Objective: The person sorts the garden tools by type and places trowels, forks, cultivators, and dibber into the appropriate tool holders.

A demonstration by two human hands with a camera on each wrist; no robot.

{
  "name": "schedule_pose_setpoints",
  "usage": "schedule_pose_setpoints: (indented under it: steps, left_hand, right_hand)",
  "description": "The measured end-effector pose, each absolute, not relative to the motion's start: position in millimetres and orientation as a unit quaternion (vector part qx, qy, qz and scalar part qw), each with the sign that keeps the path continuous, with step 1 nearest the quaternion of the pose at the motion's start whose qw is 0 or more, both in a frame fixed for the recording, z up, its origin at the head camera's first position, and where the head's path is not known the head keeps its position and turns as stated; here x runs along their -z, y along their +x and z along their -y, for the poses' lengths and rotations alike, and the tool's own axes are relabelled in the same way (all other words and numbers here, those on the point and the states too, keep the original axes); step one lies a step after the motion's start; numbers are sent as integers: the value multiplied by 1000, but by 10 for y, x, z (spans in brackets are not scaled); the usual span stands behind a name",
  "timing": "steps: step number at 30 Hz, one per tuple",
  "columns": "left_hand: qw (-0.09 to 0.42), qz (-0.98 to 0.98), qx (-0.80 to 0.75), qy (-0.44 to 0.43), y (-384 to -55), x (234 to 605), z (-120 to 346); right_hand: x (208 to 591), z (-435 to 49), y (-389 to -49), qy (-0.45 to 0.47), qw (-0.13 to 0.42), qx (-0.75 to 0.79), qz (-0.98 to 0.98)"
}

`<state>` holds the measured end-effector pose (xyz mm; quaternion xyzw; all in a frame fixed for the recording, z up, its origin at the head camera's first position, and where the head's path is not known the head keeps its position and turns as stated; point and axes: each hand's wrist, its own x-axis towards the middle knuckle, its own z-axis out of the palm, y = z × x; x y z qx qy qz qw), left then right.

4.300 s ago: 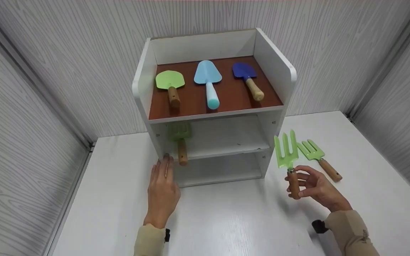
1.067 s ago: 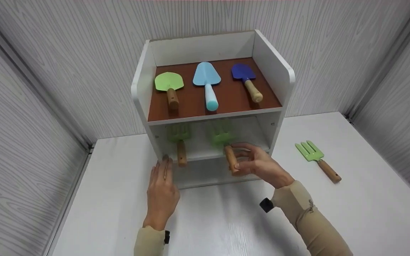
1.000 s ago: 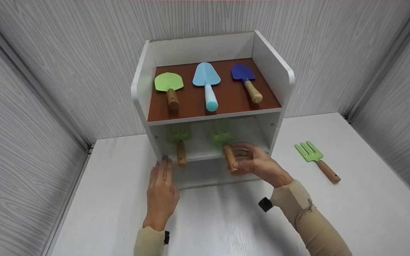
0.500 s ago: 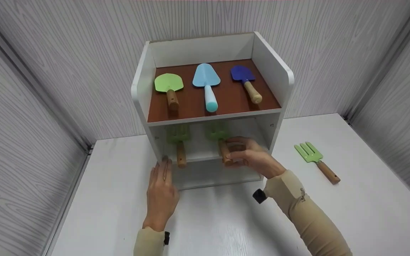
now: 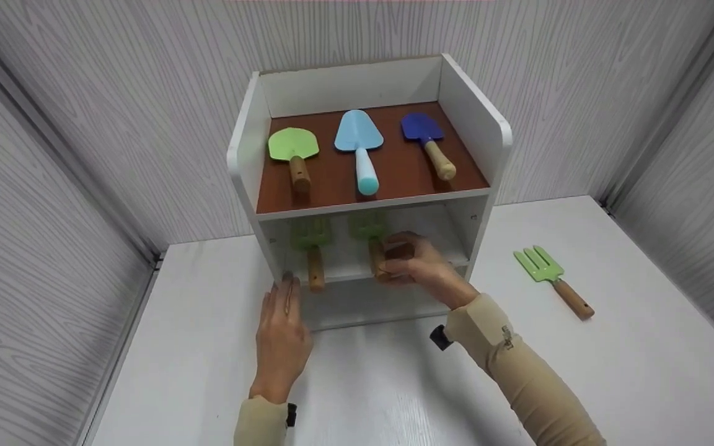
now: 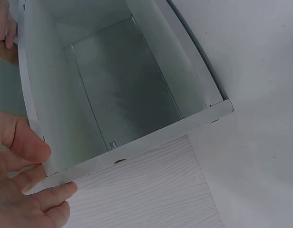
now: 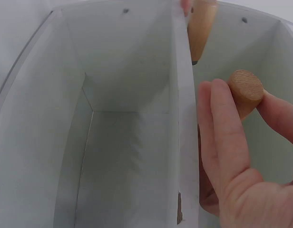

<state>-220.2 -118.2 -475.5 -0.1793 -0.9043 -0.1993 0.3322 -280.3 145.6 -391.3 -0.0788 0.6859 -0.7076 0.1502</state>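
My right hand holds a garden hand fork by its wooden handle, its green tines pointing back into the middle shelf. In the right wrist view the handle's round end sits between thumb and fingers. A second green hand fork lies left of it on the same shelf, handle jutting past the front edge. My left hand rests against the left front edge of the white shelf unit, fingers extended; the left wrist view shows its thumb touching a shelf board's corner.
On the brown top board lie a green trowel, a light blue trowel and a dark blue trowel. Another green hand fork lies on the white table to the right. Grained panels stand behind and at both sides.
My right hand brought a hand fork from the table's right side to the middle shelf. Over the last second it has shifted left and deeper. My left hand has stayed put.
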Motion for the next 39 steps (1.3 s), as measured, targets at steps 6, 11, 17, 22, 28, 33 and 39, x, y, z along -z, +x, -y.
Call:
schedule_pose_setpoints:
  steps: [6, 11, 17, 22, 28, 33, 39]
  left_hand:
    - [330, 907, 195, -176, -2202, 4758, 1180]
    - [327, 908, 195, -176, -2203, 4751, 1176]
    - [334, 905, 194, -177, -2211, 4752, 1172]
    - [337, 904, 195, -177, -2217, 4756, 1171]
    - [335, 905, 197, -176, -2217, 4755, 1167]
    - [332, 907, 196, -171, -2212, 4752, 1171]
    - [339, 903, 198, -175, -2221, 4762, 1174]
  right_hand:
    - [3918, -1441, -2806, -96, 138, 680, -714]
    - [3911, -1472, -2795, -102, 132, 659, -733]
    - [3911, -1564, -2746, -94, 137, 664, -729]
    - [3937, -1667, -2690, -89, 128, 670, -725]
    - [4006, -1815, -2625, -91, 132, 678, -717]
    - [4064, -1990, -2584, -83, 133, 686, -711]
    - [4139, -2175, -2546, -68, 132, 700, -699]
